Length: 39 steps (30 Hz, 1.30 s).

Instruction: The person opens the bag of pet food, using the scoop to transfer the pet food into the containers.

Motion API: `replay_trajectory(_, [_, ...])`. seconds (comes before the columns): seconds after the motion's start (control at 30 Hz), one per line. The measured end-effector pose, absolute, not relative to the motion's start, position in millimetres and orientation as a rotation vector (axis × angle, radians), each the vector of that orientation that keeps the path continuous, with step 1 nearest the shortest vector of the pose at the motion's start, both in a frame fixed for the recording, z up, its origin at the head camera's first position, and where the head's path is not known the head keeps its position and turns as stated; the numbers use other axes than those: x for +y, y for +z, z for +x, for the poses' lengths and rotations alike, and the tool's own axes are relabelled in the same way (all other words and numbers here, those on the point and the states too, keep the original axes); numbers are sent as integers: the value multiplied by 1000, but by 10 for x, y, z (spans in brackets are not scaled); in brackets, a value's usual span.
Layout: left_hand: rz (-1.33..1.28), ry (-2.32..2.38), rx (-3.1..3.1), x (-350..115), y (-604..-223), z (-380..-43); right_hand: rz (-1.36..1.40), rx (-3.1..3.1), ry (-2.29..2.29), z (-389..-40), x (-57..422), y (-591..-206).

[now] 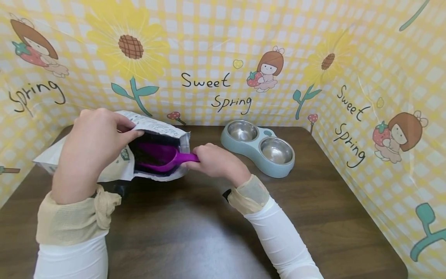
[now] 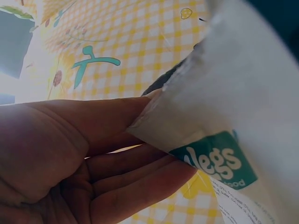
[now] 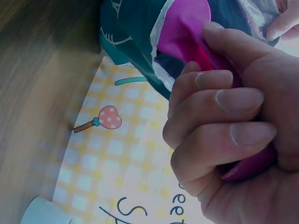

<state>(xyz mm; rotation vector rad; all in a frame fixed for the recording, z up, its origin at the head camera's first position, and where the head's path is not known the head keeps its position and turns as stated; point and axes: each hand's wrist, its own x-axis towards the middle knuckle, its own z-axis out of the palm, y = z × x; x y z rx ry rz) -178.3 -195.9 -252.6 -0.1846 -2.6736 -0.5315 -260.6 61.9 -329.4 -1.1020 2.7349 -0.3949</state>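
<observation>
The scoop (image 1: 170, 163) is vivid purple. The bag (image 1: 116, 170) is white and teal (near-black inside). The double feeder (image 1: 246, 147) is pale blue, its bowls (image 1: 277, 152) silver. Brown wood grain patterns the tabletop (image 1: 188, 228); the backdrop (image 1: 209, 50) is yellow-and-white gingham with yellow sunflowers (image 1: 131, 47). The sleeves (image 1: 283, 236) are white.

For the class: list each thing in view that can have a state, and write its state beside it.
Bag: open
Scoop: inside the bag's mouth, load too dark to judge
Left bowl: empty, seated in the stand
Right bowl: empty, seated in the stand
Stand: upright
Left hand: pinching the bag's edge
Right hand: gripping the scoop's handle
</observation>
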Motion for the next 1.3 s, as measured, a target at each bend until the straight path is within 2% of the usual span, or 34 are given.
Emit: replay_trajectory(1.3, [-63, -565, -2591, -1926, -2552, -1794, -1120, 2647, -639, -2847, 1415, -3011])
